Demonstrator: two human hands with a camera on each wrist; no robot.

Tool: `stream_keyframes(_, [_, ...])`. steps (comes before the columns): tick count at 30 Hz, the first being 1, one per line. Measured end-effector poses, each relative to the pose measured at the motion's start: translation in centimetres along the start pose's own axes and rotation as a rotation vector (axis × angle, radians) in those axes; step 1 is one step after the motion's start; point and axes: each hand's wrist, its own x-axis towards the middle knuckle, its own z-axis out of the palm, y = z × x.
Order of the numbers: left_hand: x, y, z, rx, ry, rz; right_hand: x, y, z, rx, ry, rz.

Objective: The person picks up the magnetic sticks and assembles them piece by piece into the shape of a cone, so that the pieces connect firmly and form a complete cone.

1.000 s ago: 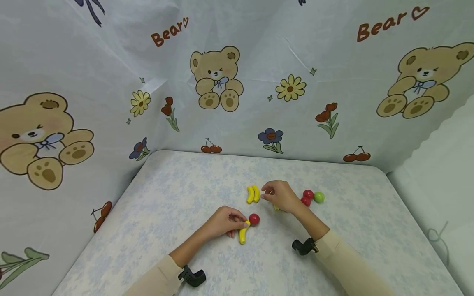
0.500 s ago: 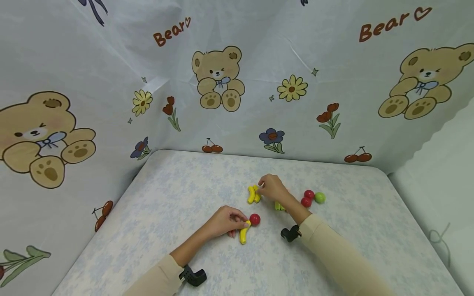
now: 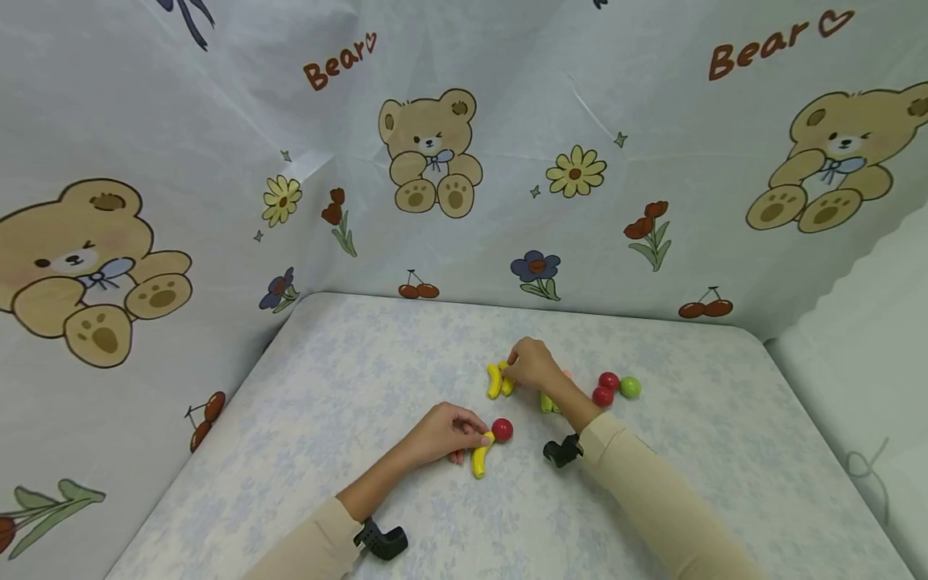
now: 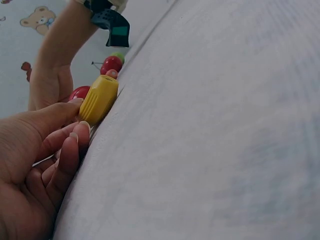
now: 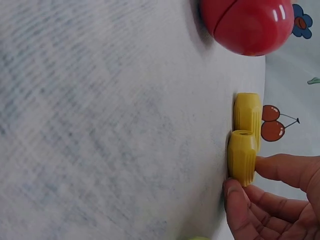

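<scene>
My left hand (image 3: 438, 435) pinches a toy banana (image 3: 479, 463) between thumb and fingers; in the left wrist view the banana (image 4: 100, 99) shows a ridged yellow end. Right beside its upper tip lies a shiny red ball (image 3: 503, 430), which has a seam across it in the right wrist view. Farther back, my right hand (image 3: 532, 362) holds the right one of two side-by-side toy bananas, thumb on one side and fingers on the other. That banana (image 5: 242, 160) rests close to the left banana (image 3: 495, 381) of the pair.
Yellow-green pieces (image 3: 547, 403) lie under my right forearm, partly hidden, with a small pink thing (image 3: 567, 374) behind them. To the right sit two red balls (image 3: 603, 396) and a green ball (image 3: 631, 387). A bear-print cloth (image 3: 493, 242) hangs behind the table.
My right hand has moved left and slightly back onto the right banana of the pair, its fingers now around it. The left hand keeps its hold on its banana.
</scene>
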Motion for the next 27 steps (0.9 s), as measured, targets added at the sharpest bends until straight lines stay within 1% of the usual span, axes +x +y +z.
stream_keyframes(5, [0.1, -0.2, 0.0, -0.005, -0.001, -0.003, -0.1, 0.1, -0.1, 0.024, 0.017, 0.002])
stream_keyframes(12, [0.1, -0.3, 0.1, -0.008, 0.002, -0.02, -1.4, 0.0, -0.7, 0.043, 0.049, -0.046])
stream_keyframes(15, [0.1, -0.2, 0.1, -0.017, 0.004, -0.024, -2.2, 0.0, -1.1, 0.081, 0.052, -0.068])
stream_keyframes(19, [0.1, 0.0, 0.0, -0.022, 0.008, -0.029, -3.3, 0.5, -1.1, 0.121, 0.053, -0.098])
stream_keyframes(25, [0.1, 0.0, 0.1, -0.013, 0.006, -0.026, -5.5, 1.1, -1.0, 0.122, 0.037, -0.096])
stream_keyframes(27, [0.1, 0.0, 0.1, -0.009, 0.006, -0.026, -6.3, 1.2, -1.0, 0.116, 0.038, -0.108])
